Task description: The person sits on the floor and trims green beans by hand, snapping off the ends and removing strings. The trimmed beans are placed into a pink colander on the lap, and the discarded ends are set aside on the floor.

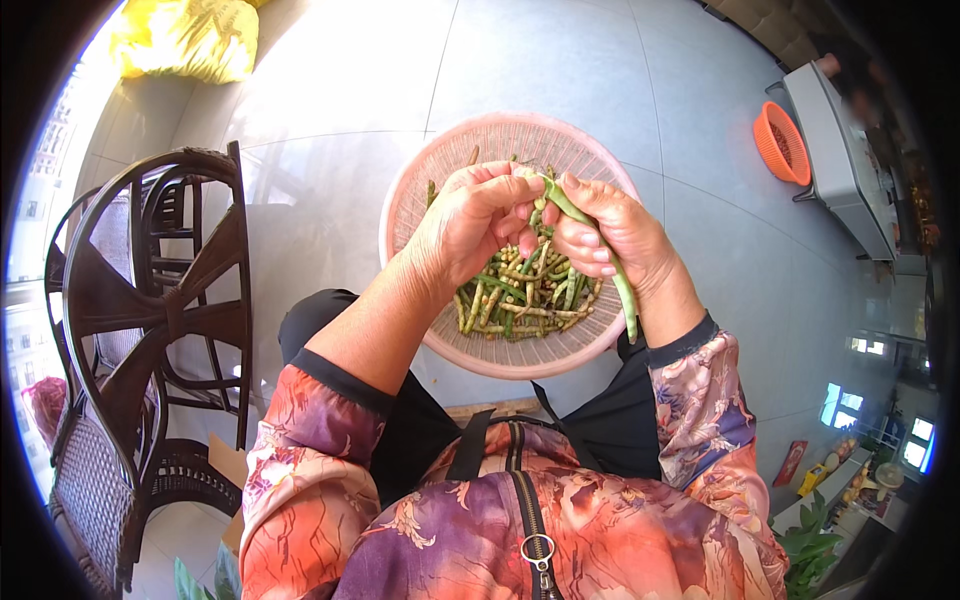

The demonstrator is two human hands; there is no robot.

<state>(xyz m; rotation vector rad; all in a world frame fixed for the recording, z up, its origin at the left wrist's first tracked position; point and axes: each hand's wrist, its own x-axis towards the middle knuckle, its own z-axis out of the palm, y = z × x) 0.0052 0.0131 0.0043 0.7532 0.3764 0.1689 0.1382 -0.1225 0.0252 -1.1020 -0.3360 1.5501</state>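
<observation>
A long green bean pod [623, 289] is between my hands, above a round pink plastic basket [504, 367]. My right hand [622, 229] has its fingers curled around the upper half of the pod, and the lower end hangs past my wrist. At the upper end, my left hand [476, 214] pinches the tip between thumb and forefinger. Below the hands, broken bean pieces [529, 307] and loose beans lie heaped in the basket, some green and some yellowish. My left hand hides part of the basket's far side.
Dark woven chairs [172, 315] stand on the left. A yellow bag [187, 41] sits on the tiled floor at upper left. An orange basket [780, 142] is beside a white table [840, 157] at right. Green leaves [810, 540] rise at lower right.
</observation>
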